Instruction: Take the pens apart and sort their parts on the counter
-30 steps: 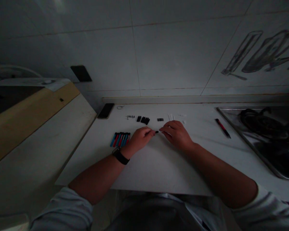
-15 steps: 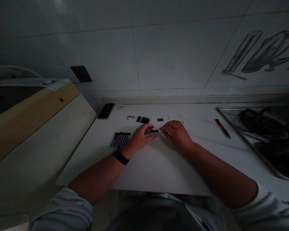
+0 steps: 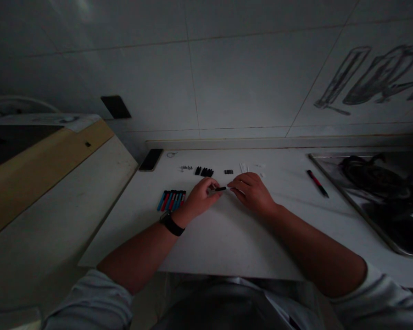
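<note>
My left hand (image 3: pixel 200 198) pinches a small black pen part (image 3: pixel 220 189) by its left end, just above the white counter (image 3: pixel 223 233). My right hand (image 3: pixel 250 191) is curled, its fingertips meeting the right end of the same part. A row of blue, red and black pen barrels (image 3: pixel 172 200) lies to the left of my left hand. Beyond the hands lie black caps (image 3: pixel 205 172), a smaller black piece (image 3: pixel 228 172), small metal springs (image 3: pixel 185 168) and white pieces (image 3: pixel 244 167).
A dark phone (image 3: pixel 151 159) lies at the counter's back left corner. A red and black pen (image 3: pixel 317 183) lies to the right, next to a metal sink (image 3: pixel 375 197) holding dark things. A wood-edged surface (image 3: pixel 44 169) stands on the left. A tiled wall rises behind.
The black part shows further out of my left fingers than a second ago, and my left thumb has shifted on it. Both hands stay in the same spot.
</note>
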Demonstrator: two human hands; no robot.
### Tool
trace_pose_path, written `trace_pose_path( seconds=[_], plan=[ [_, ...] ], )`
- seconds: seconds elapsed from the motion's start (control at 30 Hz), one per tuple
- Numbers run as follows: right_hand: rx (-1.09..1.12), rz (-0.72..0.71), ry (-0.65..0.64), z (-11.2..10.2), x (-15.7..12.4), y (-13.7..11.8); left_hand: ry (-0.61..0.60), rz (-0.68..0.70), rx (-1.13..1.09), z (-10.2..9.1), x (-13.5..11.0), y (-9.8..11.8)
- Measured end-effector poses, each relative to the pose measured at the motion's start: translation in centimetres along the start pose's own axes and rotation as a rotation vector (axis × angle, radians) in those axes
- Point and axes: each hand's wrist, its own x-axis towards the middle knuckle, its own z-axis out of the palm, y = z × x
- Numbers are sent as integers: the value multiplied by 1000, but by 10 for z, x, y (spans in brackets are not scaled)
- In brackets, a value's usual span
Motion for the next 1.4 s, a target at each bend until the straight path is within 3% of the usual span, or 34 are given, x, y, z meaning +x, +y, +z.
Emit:
trace_pose_path(
  seconds=[0.17,0.37,0.63,0.83,1.1,1.27,1.4],
  plan=[
    [4,5,0,-2,0,-1,9,-37,-23,0,-2,0],
    [20,2,-14,-1,0,-1,-52,44,2,-3,2,2],
    [20,22,-28,0,0,1,-6,-36,3,1,-2,-3],
    [17,7,-17,1,0,1,-50,28,17,-2,1,3],
    [14,19,-24,-1,1,-1,-21,-63,-5,0,-2,-1],
    [22,14,-19,-1,1,-1,-55,20,21,-2,0,4],
    [21,21,-24,0,0,0,-37,-1,14,-1,0,2]
  ],
)
